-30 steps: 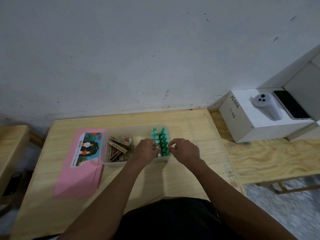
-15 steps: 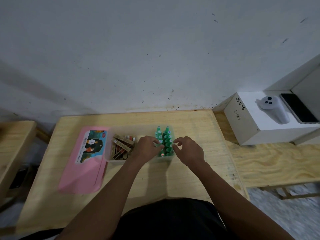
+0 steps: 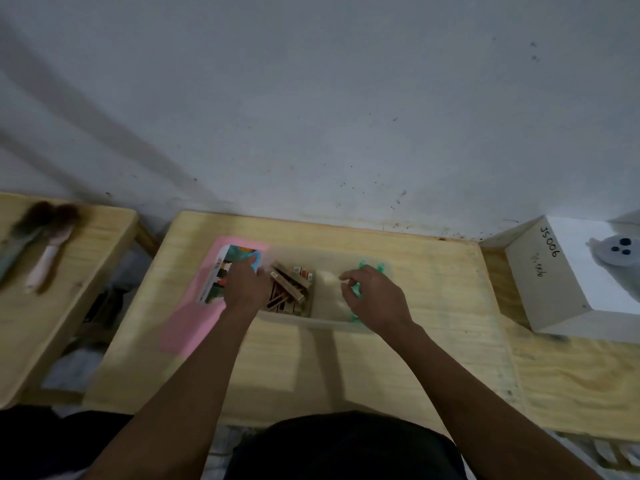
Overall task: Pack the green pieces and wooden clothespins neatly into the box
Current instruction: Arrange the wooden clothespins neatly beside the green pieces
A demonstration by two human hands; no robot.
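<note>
clothespins (image 3: pixel 289 289) and green pieces (image 3: pixel 356 292) are seen packed in the box (image 3: pixel 311 320); the lid (image 3: pixel 211 289) is reached by the spread left hand (image 3: pixel 244 289), while the right hand (image 3: pixel 372 299) is curled, holding nothing clearly visible; closing is judged next.

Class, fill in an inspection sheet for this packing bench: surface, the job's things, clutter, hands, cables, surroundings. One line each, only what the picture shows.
Surface: pale wooden table, bare around the box.
Job's things: clear box; wooden clothespins piled loosely in its left part; green pieces in its right part, mostly hidden and blurred.
Clutter: pink lid with picture label, lying flat left of the box.
Hands: left hand on the lid's label; right hand over the green pieces, fingers curled, grip unclear.
Cables: nothing seen.
Surroundings: scuffed grey wall; brushes on the left side table; white box at right.
</note>
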